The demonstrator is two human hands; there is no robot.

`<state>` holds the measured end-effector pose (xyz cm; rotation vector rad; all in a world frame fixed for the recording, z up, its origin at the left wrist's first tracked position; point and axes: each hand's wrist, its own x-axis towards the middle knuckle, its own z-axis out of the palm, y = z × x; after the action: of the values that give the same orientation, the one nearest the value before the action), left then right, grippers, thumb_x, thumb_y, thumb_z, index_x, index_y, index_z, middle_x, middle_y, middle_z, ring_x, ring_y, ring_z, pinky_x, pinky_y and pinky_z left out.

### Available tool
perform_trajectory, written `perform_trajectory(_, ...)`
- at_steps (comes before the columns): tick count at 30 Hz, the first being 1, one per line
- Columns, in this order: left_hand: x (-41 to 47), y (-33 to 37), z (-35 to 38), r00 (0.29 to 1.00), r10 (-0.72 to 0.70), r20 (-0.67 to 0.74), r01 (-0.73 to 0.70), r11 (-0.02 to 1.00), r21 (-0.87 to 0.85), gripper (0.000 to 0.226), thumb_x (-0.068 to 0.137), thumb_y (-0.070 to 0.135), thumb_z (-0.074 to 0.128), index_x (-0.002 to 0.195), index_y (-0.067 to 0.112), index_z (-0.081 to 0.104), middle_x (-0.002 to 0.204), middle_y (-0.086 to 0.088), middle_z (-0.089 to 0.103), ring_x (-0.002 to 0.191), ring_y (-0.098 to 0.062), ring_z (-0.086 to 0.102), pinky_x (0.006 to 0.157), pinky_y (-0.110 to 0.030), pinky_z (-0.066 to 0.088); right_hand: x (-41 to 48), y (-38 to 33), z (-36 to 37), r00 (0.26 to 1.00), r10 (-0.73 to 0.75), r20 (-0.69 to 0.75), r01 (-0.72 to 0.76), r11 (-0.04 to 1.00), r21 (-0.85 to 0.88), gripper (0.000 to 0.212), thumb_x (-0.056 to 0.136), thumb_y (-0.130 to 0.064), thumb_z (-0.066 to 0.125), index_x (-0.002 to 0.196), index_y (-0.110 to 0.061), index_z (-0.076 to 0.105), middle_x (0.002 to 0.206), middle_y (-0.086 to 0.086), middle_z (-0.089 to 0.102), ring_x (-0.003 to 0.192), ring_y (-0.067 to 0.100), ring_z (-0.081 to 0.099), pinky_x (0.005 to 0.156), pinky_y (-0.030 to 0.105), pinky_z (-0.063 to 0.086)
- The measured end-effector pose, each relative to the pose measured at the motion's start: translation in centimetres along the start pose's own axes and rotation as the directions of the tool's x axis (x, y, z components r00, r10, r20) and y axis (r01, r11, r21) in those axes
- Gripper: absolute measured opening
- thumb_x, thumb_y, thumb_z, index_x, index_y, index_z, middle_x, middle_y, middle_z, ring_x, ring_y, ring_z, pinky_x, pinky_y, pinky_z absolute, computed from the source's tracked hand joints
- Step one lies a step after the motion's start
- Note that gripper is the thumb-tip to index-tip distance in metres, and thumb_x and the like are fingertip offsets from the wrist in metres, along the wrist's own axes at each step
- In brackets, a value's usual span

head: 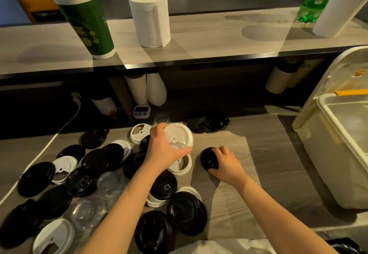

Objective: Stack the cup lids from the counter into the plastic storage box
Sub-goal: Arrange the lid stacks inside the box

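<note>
Cup lids (95, 162) — black, white and clear — are seen scattered over the left of the counter (274, 170), so most of the task is judged not yet done. A white lid (180, 134) is gripped by the left hand (163, 151), fingers curled round its rim. A black lid (207, 161) is clasped on the counter by the right hand (227, 165). At the far right the plastic storage box (326, 112) stands open — no lid is seen in the part shown.
</note>
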<state>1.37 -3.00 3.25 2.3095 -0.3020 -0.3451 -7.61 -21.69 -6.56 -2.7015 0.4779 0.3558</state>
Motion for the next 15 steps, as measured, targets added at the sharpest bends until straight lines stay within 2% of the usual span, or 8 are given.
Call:
perform_trajectory(4,-0.4,-1.7,-0.4,0.988,-0.134,-0.071,0.116,0.969,-0.218,0.09,0.063,0.035,0.084,0.135,0.023,0.033,0.135,-0.004,0.037,0.123,-0.023,0.041,0.088,-0.027,0.036,1.0,-3.2,-0.4,0.987,-0.134,-0.087,0.133,0.991,-0.011,0.069,0.085,-0.046,0.059,0.143,-0.022,0.031,0.149,0.004,0.029,0.136,0.025,0.03,0.11,0.042,0.028)
perform_trajectory(6,-0.6,-2.6,-0.7,0.978,-0.168,-0.125,0.128,0.953,-0.273,0.088,0.062,0.034,0.084,0.134,0.022,0.035,0.134,-0.002,0.04,0.122,-0.021,0.042,0.089,-0.028,0.039,1.8,-5.4,-0.4,0.972,-0.234,-0.028,0.233,0.972,-0.045,0.071,0.083,-0.046,0.062,0.143,-0.023,0.031,0.148,0.004,0.031,0.136,0.026,0.031,0.11,0.042,0.027)
perform_trajectory(8,-0.9,-3.2,-1.2,0.969,-0.184,-0.164,0.129,0.946,-0.299,0.087,0.062,0.031,0.085,0.133,0.02,0.036,0.132,-0.001,0.043,0.119,-0.018,0.044,0.089,-0.027,0.039,2.7,-7.0,-0.2,0.948,-0.298,0.107,0.31,0.943,-0.122,0.081,0.079,-0.046,0.067,0.145,-0.025,0.026,0.15,0.005,0.027,0.137,0.026,0.028,0.111,0.043,0.026)
perform_trajectory(11,-1.3,-4.1,-1.9,0.957,-0.224,-0.182,0.155,0.93,-0.333,0.085,0.063,0.028,0.084,0.133,0.018,0.037,0.129,-0.001,0.045,0.114,-0.015,0.044,0.089,-0.026,0.039,3.5,-8.3,0.6,0.907,-0.308,0.288,0.384,0.886,-0.261,0.093,0.079,-0.047,0.067,0.15,-0.03,0.01,0.158,0.007,0.006,0.142,0.029,0.018,0.112,0.046,0.026)
perform_trajectory(13,-1.3,-4.8,-2.2,0.945,-0.257,-0.203,0.179,0.924,-0.337,0.083,0.063,0.029,0.084,0.132,0.017,0.039,0.129,-0.002,0.046,0.116,-0.018,0.046,0.092,-0.031,0.042,3.7,-8.5,1.0,0.903,-0.308,0.3,0.396,0.869,-0.296,0.092,0.082,-0.047,0.064,0.15,-0.031,0.004,0.159,0.008,0.0,0.142,0.031,0.017,0.11,0.048,0.03)
perform_trajectory(15,-1.3,-5.4,-2.3,0.941,-0.256,-0.219,0.173,0.925,-0.34,0.078,0.068,0.029,0.081,0.132,0.015,0.04,0.129,-0.005,0.046,0.117,-0.022,0.046,0.093,-0.034,0.042,3.8,-8.4,1.2,0.905,-0.331,0.266,0.404,0.865,-0.298,0.089,0.083,-0.046,0.063,0.15,-0.029,0.007,0.159,0.007,0.003,0.14,0.031,0.021,0.107,0.047,0.033)
